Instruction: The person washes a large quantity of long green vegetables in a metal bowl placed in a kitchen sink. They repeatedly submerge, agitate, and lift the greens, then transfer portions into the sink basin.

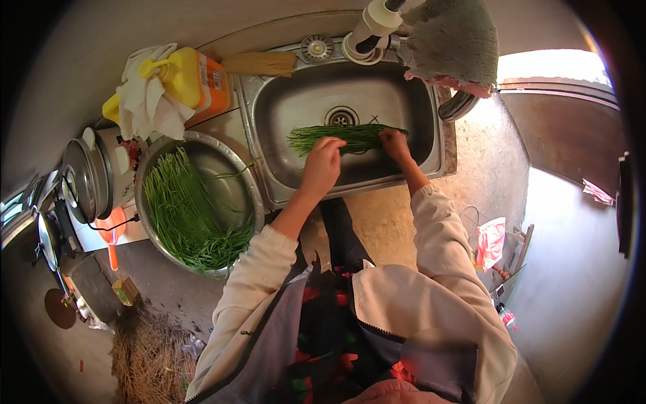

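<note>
A bundle of long green leaves, apparently garlic chives (315,137), lies across the stainless steel sink (398,96), just in front of its drain. My right hand (395,145) grips the bundle towards its right end. Over the bundle's near side is my left hand (324,160), its fingers bent. Whether those fingers pinch any leaves is hidden by the hand itself. To the left of the sink, a large metal basin (256,202) holds many more of the same greens (184,212), with a few strands hanging towards its rim.
Behind the basin stands a yellow and orange jug (186,81) draped with a white cloth (146,96). A faucet (368,38) and a hanging grey cloth (454,45) rise at the sink's back right. Left are a lidded pot (86,171) and an orange scoop (112,232).
</note>
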`<state>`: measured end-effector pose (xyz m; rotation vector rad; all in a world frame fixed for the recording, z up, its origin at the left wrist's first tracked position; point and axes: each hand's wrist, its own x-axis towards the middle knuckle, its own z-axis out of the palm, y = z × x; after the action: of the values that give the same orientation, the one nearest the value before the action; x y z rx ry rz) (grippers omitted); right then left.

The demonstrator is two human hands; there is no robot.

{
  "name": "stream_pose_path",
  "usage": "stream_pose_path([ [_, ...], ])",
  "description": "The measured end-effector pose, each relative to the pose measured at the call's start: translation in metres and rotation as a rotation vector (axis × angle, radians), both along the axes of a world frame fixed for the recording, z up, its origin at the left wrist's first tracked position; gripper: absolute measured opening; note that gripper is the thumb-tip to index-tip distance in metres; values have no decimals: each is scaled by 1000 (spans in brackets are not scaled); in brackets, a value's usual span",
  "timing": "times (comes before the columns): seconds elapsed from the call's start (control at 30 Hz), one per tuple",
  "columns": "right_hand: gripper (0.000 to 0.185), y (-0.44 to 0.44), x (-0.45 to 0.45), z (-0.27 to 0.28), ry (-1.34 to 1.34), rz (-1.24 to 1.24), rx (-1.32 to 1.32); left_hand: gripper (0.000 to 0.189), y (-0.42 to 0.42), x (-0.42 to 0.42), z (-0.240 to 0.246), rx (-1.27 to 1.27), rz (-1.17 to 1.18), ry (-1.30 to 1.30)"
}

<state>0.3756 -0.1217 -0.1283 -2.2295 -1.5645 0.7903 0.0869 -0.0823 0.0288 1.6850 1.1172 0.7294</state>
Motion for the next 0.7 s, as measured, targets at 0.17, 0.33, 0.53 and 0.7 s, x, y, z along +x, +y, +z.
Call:
stream_pose_path([
  [0.17,17,3,-8,20,94,21,36,36,0,62,-91,28,-267,326],
  [0.33,20,7,-23,37,53,-28,-89,49,7,84,-113,-49,-268,535],
  [0.53,18,13,-27,37,-42,-34,-114,51,10,86,-115,-106,-221,485],
  [0.7,17,14,-30,39,-115,2,-112,49,11,83,-118,-71,-193,454],
])
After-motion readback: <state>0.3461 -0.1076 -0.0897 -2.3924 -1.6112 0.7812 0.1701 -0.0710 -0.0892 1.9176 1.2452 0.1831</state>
